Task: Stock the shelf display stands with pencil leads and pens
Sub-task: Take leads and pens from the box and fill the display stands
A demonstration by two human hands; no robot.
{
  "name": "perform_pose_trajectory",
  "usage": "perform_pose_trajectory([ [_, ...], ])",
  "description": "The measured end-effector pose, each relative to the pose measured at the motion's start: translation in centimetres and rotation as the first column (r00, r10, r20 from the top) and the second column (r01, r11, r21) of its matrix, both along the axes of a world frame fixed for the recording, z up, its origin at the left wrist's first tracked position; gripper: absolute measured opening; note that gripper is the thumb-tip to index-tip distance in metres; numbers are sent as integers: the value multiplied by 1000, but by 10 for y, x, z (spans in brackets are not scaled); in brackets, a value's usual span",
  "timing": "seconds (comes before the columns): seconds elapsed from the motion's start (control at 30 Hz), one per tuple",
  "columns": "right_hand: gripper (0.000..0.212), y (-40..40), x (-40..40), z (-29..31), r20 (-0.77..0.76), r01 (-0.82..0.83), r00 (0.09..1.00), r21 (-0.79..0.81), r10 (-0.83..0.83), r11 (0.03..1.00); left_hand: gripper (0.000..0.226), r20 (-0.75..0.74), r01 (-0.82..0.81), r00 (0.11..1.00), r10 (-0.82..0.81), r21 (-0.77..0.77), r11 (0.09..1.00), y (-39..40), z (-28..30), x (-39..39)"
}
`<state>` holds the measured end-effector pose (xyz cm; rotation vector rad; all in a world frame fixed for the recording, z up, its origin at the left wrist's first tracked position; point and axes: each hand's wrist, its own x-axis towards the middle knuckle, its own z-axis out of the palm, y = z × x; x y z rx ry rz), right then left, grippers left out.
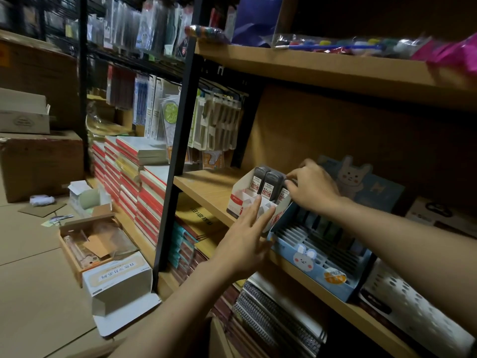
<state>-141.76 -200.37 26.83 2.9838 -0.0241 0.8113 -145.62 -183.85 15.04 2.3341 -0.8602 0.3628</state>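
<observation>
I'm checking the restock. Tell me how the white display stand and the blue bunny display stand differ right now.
The white display stand holds dark pencil lead cases in its back row; the blue bunny display stand shows mostly bare slots in front. The white one sits further left and has both hands on it: left hand at its front, right hand at the cases. The blue one is untouched. Both are tiered cardboard stands on the same wooden shelf.

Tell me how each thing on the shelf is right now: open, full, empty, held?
White cardboard display stand: upright on the wooden shelf, back row partly filled, front slots empty.
Grey pencil lead cases: standing upright in the stand's back row.
Blue bunny-printed pen display box: open, most slots empty.
Left hand: fingers spread, resting against the stand's front.
Right hand: fingertips at the case farthest right.
</observation>
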Motion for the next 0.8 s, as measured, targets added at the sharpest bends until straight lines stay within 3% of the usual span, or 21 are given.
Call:
perform_pose_trajectory([
  [0.13, 24, 3, -34, -4, 119, -158, 982, 98, 146, 982, 77, 35, 34, 999, -32, -65, 997, 8, 0, -18],
  [0.23, 12, 17, -79, -27, 317, -389, 905, 352, 283, 851, 45, 67, -4, 998, 19, -227, 974, 17, -8, -40],
  [0.33, 10, 44, -131, -87, 430, -526, 847, 597, 311, 606, 15, -189, -124, 980, 65, -315, 941, 29, -35, -61],
  [0.4, 12, 61, -159, -141, 402, -505, 863, 699, 305, 506, 11, -431, -225, 899, 70, -318, 921, 44, -64, -76],
  [0.5, 14, 79, -188, -221, 185, -309, 925, 875, 332, 373, 15, -655, -362, 739, 156, -191, 913, 71, -120, -108],
  [0.57, 23, 84, -204, -268, -41, -120, 926, 911, 375, 395, 13, -754, -457, 609, 246, -81, 886, 87, -162, -136],
  [0.67, 22, 85, -220, -325, -357, 126, 830, 869, 429, 479, 11, -855, -542, 417, 308, 38, 839, 100, -223, -183],
  [0.8, 17, 83, -232, -378, -617, 361, 674, 755, 406, 547, 8, -902, -654, 230, 366, 135, 744, 94, -284, -231],
])
